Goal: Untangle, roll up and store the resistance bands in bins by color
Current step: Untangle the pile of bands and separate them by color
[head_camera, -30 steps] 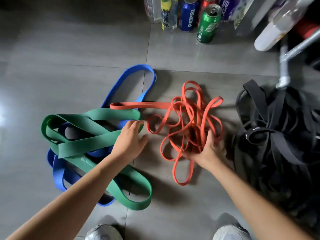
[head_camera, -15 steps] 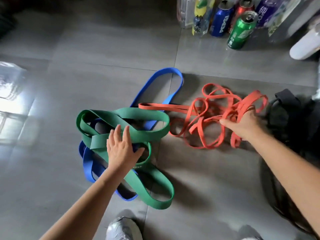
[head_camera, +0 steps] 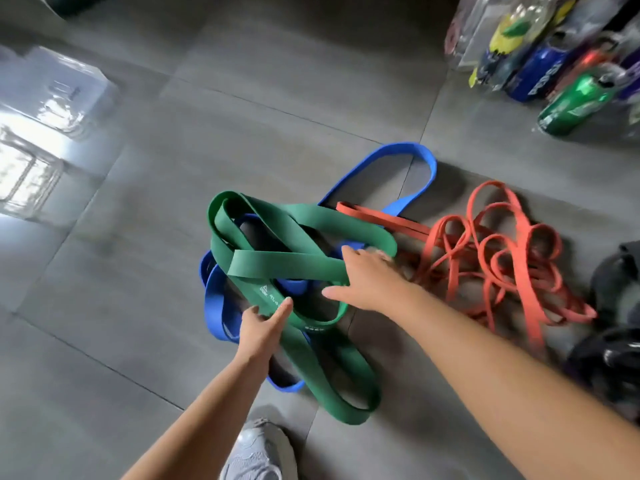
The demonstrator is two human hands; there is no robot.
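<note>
A wide green band (head_camera: 294,263) lies in tangled loops on the grey floor, over a blue band (head_camera: 398,150) that sticks out behind and to the left. A thin orange band (head_camera: 519,258) lies in a heap to the right, with one end running under the green loop. My left hand (head_camera: 263,327) touches the lower green strap near its white print, fingers straight. My right hand (head_camera: 363,278) is spread over the right end of the green loops and holds nothing.
A pile of black bands (head_camera: 616,292) sits at the right edge. Drink cans and bottles (head_camera: 581,95) stand at the back right. A clear plastic box (head_camera: 52,91) is at the far left. My shoe (head_camera: 259,452) is just below the bands.
My right hand has let go of the orange heap and moved left onto the green band. My left hand has slid down to the lower green strap. The view has swung left.
</note>
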